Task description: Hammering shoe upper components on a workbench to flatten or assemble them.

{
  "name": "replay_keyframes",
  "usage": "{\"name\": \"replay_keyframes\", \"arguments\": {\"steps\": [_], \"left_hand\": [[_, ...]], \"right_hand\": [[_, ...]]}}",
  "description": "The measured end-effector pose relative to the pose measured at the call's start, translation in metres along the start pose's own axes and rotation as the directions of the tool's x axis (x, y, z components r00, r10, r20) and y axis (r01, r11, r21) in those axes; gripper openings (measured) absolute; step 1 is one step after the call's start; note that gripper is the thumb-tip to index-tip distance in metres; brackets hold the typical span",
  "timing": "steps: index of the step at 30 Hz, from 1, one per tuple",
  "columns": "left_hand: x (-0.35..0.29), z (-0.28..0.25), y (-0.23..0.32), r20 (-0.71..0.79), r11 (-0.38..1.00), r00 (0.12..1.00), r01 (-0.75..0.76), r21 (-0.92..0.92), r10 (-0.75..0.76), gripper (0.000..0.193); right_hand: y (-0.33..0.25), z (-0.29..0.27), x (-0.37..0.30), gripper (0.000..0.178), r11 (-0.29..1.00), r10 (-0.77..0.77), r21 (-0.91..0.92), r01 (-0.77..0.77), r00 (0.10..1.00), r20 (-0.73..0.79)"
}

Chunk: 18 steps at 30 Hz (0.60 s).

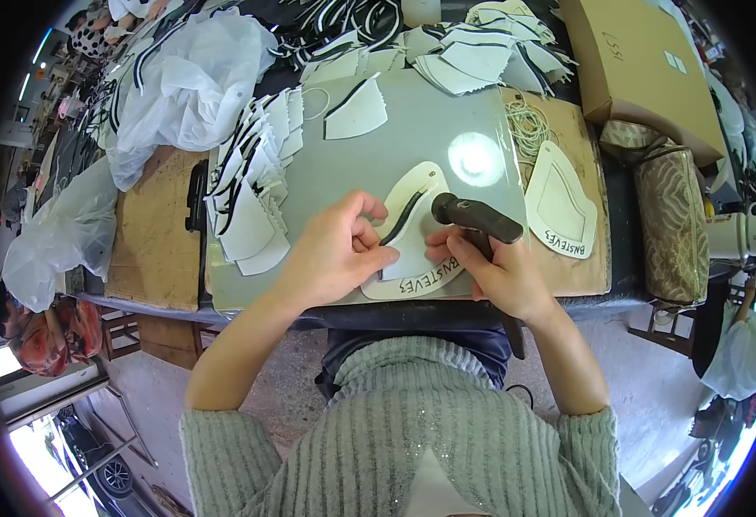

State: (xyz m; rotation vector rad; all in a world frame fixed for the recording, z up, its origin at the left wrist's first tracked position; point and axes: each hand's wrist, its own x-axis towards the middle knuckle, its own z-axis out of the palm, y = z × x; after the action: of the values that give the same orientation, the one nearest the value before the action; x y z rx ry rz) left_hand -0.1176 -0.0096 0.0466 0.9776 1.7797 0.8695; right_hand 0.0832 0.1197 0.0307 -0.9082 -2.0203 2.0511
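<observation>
A cream template with dark lettering lies at the middle of the grey board, and a white cut shoe piece with a black strip along its left edge sits on it. My left hand is closed at the piece's left edge, its thumb pressed near the lower corner. My right hand grips a hammer by the handle, head up and pointing left. The thumb and fingertips of that hand meet at the right side of the piece. What they pinch there is partly hidden.
Overlapping white pieces are stacked at the left; a single one lies beyond my hands. More pieces are heaped at the back. Right of the board are a second template, string, a cardboard box and a patterned pouch.
</observation>
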Motion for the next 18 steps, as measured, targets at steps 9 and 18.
{"name": "replay_keyframes", "arguments": {"steps": [9, 18], "left_hand": [[0.006, 0.001, -0.001, 0.032, 0.979, 0.996, -0.091, 0.183, 0.087, 0.035], [0.012, 0.0, 0.01, 0.113, 0.887, 0.966, -0.258, 0.382, 0.233, 0.034]], "right_hand": [[0.004, 0.002, -0.003, 0.019, 0.998, -0.062, -0.024, 0.061, 0.997, -0.055], [-0.006, -0.012, -0.002, 0.015, 0.929, -0.356, -0.14, 0.342, 0.929, -0.097]]}}
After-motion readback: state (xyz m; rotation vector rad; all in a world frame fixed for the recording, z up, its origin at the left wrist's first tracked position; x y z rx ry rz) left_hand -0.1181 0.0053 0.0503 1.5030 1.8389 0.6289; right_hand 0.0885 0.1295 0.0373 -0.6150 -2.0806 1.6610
